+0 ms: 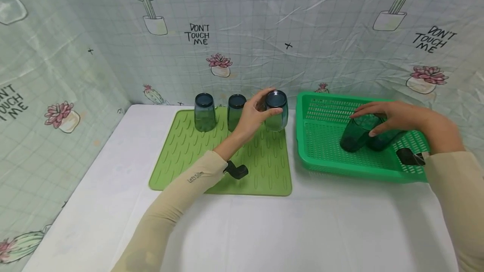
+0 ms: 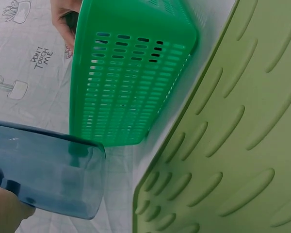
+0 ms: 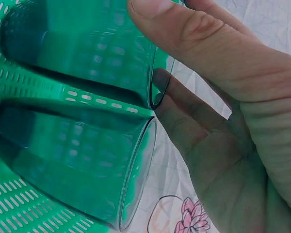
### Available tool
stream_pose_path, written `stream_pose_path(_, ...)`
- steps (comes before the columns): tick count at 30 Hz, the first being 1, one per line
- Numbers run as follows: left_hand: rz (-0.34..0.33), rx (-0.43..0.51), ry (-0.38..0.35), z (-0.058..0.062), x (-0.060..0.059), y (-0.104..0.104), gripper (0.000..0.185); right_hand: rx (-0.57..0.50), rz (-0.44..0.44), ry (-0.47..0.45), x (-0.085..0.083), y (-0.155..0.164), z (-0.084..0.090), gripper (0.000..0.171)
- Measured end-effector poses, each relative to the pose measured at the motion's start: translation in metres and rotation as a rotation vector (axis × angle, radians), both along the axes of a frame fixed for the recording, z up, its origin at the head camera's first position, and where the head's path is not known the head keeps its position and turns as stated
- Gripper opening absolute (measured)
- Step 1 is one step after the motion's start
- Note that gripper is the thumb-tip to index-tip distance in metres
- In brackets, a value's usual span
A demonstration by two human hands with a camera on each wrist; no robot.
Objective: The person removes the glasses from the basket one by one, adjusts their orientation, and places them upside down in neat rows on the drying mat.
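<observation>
Blue-tinted glass shows in the tumbler that the left hand grips by its side, fingers curled round it, at the far right corner of the green mat; whether its base touches the mat or is just above it cannot be told. Two more tumblers stand upside down on the mat's far edge, near each other and just left of the held one. The mat lies on the white table toward its far left part, and a green slotted basket sits just beside it on the right, close to the far right edge of the table. Inside the basket two tumblers lie on their sides, touching. The right hand reaches over them, thumb curled onto the upper one and fingers spread behind its rim, as the right wrist view shows. A cactus-print sheet hangs behind the table.
</observation>
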State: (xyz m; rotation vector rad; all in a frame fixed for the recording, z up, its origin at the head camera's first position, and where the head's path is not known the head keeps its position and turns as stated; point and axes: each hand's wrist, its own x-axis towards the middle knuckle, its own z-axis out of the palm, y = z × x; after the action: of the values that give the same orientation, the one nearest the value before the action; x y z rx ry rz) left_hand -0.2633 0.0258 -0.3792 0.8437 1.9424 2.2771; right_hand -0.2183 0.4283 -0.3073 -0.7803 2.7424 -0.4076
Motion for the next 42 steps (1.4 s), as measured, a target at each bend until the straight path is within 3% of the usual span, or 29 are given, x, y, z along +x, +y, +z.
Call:
stream_pose_path(13,0.009,-0.011,-0.007,-0.005,-0.007,0.007,0.062,-0.001,-0.029,-0.04,0.004,-0.001,0.003,0.063)
stream_pose_path(25,0.042,-0.019,-0.027,-0.009,-0.02,0.013,0.06,0.04,-0.019,-0.023,0.0,0.0,0.002,0.064)
stream_pose_path(42,0.057,-0.028,-0.012,-0.013,-0.027,0.018,0.06,0.052,-0.028,-0.02,0.002,-0.001,0.002,0.063)
